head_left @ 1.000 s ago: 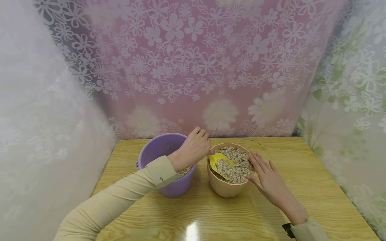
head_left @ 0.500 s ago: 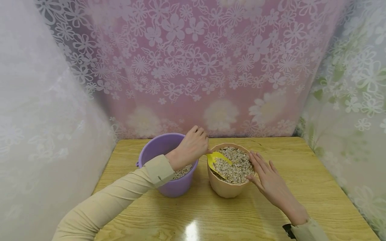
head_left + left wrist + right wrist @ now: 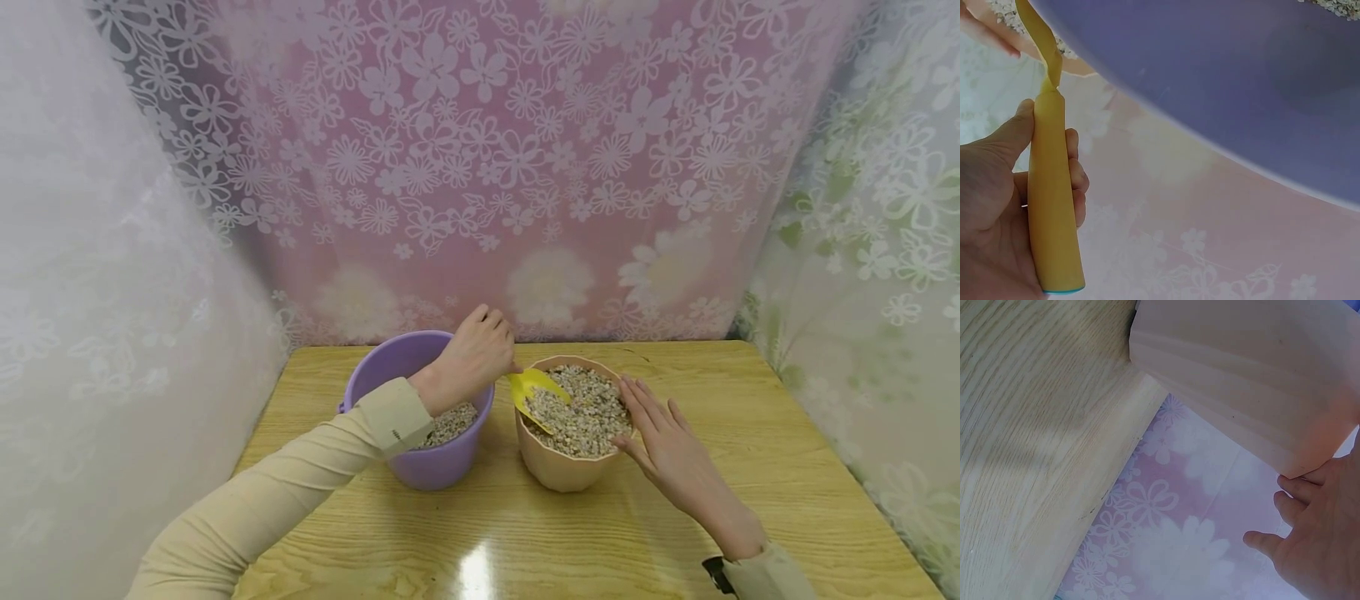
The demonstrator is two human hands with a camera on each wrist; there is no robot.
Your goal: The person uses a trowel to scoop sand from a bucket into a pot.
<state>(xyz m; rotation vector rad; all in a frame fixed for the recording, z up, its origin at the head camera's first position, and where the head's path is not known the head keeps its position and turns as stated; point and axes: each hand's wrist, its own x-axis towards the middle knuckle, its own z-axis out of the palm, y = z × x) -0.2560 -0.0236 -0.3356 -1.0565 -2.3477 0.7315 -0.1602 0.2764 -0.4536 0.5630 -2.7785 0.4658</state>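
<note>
A yellow hand trowel (image 3: 534, 385) is tilted over the left rim of a peach plant pot (image 3: 558, 471). My left hand (image 3: 476, 354) grips its handle (image 3: 1055, 200), fingers wrapped round it, above the gap between the pot and a purple bucket (image 3: 438, 471). Pale gravelly grains (image 3: 588, 408) fill the pot almost to its rim, and the trowel's blade lies at their surface. My right hand (image 3: 671, 450) rests on the pot's right rim with its fingers extended; in the right wrist view, the fingertips (image 3: 1300, 487) touch the pot's side.
More of the same grains (image 3: 453, 425) lie inside the bucket, which stands just left of the pot. Both are on a wood-grain table (image 3: 600, 550). A pink floral curtain (image 3: 480, 208) hangs behind the table's back edge, and pale sheets hang at both sides.
My left hand has drawn the trowel a little to the left and upward, towards the bucket side of the pot. My right hand and the pot have stayed in place.
</note>
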